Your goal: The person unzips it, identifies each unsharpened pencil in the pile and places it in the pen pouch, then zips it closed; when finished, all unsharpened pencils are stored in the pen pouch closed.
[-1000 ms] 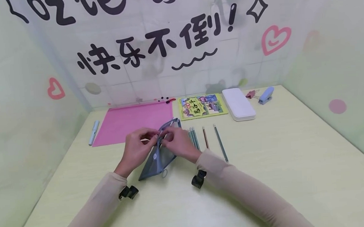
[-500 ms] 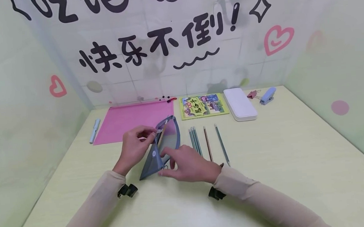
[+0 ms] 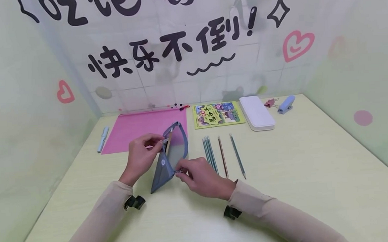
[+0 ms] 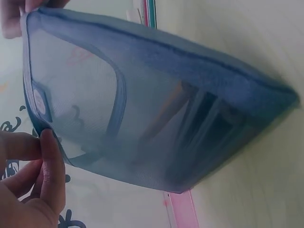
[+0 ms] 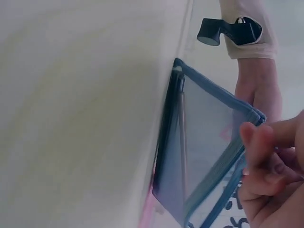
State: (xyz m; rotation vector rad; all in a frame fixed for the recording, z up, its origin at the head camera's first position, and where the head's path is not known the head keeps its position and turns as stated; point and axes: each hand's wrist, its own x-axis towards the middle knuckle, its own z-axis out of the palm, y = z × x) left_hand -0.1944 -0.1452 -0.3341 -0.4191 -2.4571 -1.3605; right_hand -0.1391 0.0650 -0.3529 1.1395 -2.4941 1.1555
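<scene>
A blue mesh zip pouch (image 3: pixel 162 174) stands on edge, its mouth apart, with several dark pencils and a light wooden one (image 3: pixel 169 141) inside. My left hand (image 3: pixel 141 157) pinches the pouch's left rim between thumb and fingers, as the left wrist view confirms. My right hand (image 3: pixel 204 176) pinches the near end of the zip, where a small metal ring showed earlier; the fingers mostly hide that spot. In the right wrist view the pencils lie along the pouch's bottom. To the right on the table lie several green pencils (image 3: pixel 210 152) and a brown one (image 3: pixel 223 156).
Behind the pouch lies a pink zip folder (image 3: pixel 139 128), with a light-blue pen (image 3: pixel 102 139) to its left. Along the back are a yellow booklet (image 3: pixel 219 114), a white case (image 3: pixel 257 113), a pink binder clip (image 3: pixel 269 103) and a blue stapler (image 3: pixel 286 104).
My right hand has left the pencils at the pouch's mouth, moved toward me and taken hold of the zip's near end. The left hand keeps its hold on the rim.
</scene>
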